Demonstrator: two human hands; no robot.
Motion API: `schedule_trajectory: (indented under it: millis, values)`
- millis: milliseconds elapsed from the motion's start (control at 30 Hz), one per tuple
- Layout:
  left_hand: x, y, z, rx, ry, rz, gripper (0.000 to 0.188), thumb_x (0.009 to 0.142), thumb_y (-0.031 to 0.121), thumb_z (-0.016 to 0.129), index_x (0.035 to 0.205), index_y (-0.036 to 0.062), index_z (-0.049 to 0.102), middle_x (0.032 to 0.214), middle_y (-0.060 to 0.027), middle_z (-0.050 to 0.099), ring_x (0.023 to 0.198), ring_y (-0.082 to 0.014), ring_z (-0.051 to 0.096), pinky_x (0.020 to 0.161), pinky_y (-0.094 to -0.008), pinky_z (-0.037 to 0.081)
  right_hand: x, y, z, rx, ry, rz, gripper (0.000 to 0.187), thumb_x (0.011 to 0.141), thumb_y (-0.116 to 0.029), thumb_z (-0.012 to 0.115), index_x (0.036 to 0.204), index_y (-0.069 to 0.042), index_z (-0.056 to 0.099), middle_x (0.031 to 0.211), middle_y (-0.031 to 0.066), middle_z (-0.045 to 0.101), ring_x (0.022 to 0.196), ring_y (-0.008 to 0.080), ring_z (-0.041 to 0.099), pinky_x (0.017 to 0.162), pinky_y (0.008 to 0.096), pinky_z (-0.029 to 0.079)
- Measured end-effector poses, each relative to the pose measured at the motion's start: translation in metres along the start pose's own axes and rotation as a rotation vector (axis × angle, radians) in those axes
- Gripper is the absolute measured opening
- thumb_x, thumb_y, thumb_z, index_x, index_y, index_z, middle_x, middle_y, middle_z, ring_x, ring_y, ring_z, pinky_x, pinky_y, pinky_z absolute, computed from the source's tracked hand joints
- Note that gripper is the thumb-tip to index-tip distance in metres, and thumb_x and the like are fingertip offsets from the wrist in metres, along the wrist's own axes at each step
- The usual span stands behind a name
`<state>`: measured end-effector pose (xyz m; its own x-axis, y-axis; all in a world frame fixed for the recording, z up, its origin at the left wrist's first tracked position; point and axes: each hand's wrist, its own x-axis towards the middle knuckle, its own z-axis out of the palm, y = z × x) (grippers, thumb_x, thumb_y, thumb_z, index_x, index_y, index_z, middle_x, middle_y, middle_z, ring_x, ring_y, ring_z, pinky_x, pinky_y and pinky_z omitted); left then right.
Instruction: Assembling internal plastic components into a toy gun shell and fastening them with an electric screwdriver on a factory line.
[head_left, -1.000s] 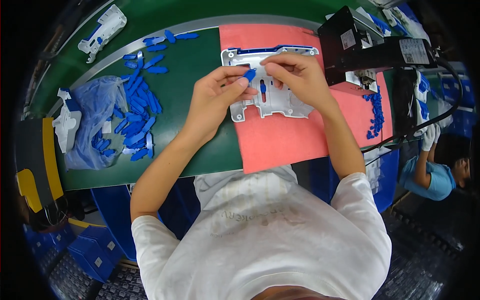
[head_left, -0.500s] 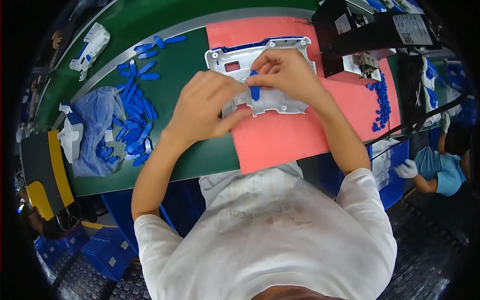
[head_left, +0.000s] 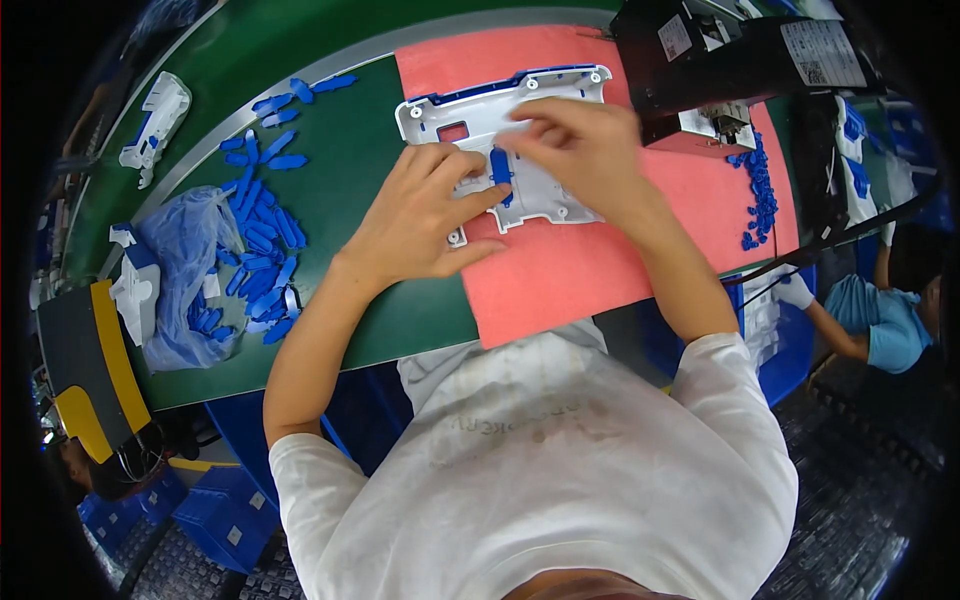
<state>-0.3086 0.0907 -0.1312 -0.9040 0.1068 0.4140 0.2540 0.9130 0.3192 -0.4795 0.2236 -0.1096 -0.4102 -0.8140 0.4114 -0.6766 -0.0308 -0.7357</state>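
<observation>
A white plastic housing (head_left: 480, 120) with a blue edge strip lies inner side up in front of me. A long blue plastic piece (head_left: 501, 165) sits in its middle, pointing toward me. My left hand (head_left: 425, 212) rests over the housing's near left part. One fingertip touches the lower end of the blue piece, and the thumb stands apart from the other fingers. Just right of that piece, my right hand (head_left: 585, 150) is raised over the housing. Its thumb and forefinger are apart with nothing visible between them, slightly blurred; its other fingers are partly hidden.
Loose blue pieces (head_left: 262, 230) lie by a clear plastic bag (head_left: 190, 260) at left. White housing parts (head_left: 157, 125) stand farther left. Small blue bits (head_left: 757, 195) lie on the pink mat (head_left: 570, 280), below a black machine (head_left: 690, 80). A co-worker (head_left: 880, 330) is at far right.
My right hand has let go of the blue piece and lifted slightly away. My left hand has come down, one fingertip on the piece, which now lies in the housing.
</observation>
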Motion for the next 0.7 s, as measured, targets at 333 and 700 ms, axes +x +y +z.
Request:
schedule_trajectory:
  millis: [333,700]
  values:
    - [0.000,0.005,0.003,0.046,-0.014,0.010,0.044,0.067,0.025,0.075,0.106,0.0057,0.067,0.120,-0.0134,0.056,0.113,-0.0334,0.052,0.098,-0.0460,0.039,0.015,0.010,-0.054,0.490,0.493,-0.228,0.029,0.086,0.003,0.063,0.111,0.003,0.049,0.106,0.0139,0.064,0.092,0.0192,0.064,0.086,0.0282,0.049]
    - [0.012,0.011,0.008,0.065,0.019,-0.065,0.046,0.063,0.012,0.074,0.109,0.0084,0.068,0.118,-0.0137,0.059,0.116,-0.0340,0.054,0.098,-0.0469,0.044,-0.001,0.022,-0.167,0.440,0.805,-0.463,0.048,0.084,0.002,0.055,0.128,0.001,0.036,0.065,0.0126,0.053,0.045,0.0225,0.053,0.046,0.0379,0.047]
